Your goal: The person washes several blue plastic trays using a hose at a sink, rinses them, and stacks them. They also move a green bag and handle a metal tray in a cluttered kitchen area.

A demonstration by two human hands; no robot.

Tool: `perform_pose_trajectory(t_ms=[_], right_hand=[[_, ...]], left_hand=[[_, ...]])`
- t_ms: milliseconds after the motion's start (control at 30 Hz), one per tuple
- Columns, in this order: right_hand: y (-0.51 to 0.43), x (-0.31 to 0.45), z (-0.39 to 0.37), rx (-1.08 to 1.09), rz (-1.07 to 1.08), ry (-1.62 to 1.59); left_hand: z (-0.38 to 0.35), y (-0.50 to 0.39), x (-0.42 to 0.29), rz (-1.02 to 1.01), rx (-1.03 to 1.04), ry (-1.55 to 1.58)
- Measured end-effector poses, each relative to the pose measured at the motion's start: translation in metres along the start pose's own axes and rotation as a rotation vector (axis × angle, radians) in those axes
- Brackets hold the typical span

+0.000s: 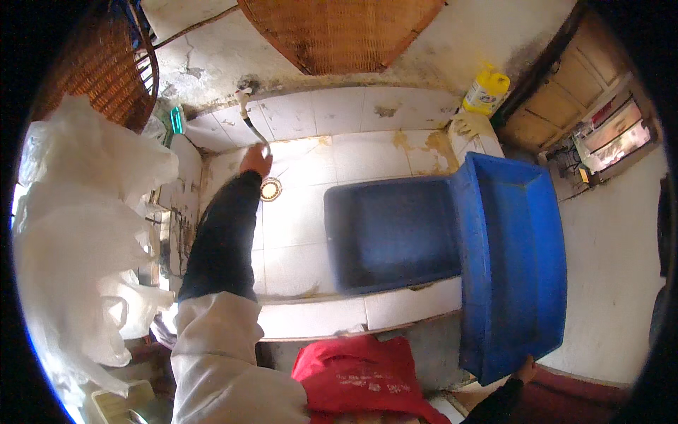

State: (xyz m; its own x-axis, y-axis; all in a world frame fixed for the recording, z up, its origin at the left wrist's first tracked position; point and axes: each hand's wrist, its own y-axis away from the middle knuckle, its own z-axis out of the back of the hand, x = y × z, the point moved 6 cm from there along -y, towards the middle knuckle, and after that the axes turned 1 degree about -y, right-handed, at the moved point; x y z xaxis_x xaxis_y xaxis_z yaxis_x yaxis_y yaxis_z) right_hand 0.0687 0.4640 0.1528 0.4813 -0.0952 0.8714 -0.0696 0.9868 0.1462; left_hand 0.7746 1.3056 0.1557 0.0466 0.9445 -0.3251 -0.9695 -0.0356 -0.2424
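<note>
My left hand (256, 160) grips the lower end of a short hose (258, 133). That hose hangs from a wall tap (243, 99) over a white-tiled basin (294, 222). Below the hand is a round floor drain (270, 189). At the lower right, my right hand (525, 369) holds the near end of a deep blue plastic tub (522, 275), its thumb and fingers partly hidden. The tub is tilted on the basin's right side. A second, darker blue tub (392, 233) lies in the basin, its right end behind the first.
A yellow bottle (486, 91) stands on the back right ledge, near a glove (463, 126). White plastic bags (90, 222) hang at left. Woven baskets (344, 32) are against the wall. The tiled front rim (318, 319) borders the basin; a red apron (363, 373) is below it.
</note>
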Motion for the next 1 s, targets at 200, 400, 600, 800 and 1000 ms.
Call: perform_pose_trajectory(t_ms=[200,400,600,800,1000], right_hand=[[-0.019,0.002,0.005,-0.113,0.188,0.393],[-0.029,0.003,0.013,-0.041,0.222,0.519],[-0.038,-0.009,0.016,-0.034,0.226,0.53],[-0.068,-0.046,0.011,0.042,0.066,0.287],[-0.114,-0.044,0.007,0.14,0.289,0.506]], left_hand=[[0.062,-0.124,-0.009,0.125,-0.095,-0.042],[0.043,-0.179,0.016,-0.022,0.008,-0.157],[0.061,-0.151,0.064,-0.081,-0.062,-0.019],[-0.001,0.01,0.053,-0.109,-0.113,0.234],[-0.054,0.278,-0.089,-0.321,0.542,0.59]])
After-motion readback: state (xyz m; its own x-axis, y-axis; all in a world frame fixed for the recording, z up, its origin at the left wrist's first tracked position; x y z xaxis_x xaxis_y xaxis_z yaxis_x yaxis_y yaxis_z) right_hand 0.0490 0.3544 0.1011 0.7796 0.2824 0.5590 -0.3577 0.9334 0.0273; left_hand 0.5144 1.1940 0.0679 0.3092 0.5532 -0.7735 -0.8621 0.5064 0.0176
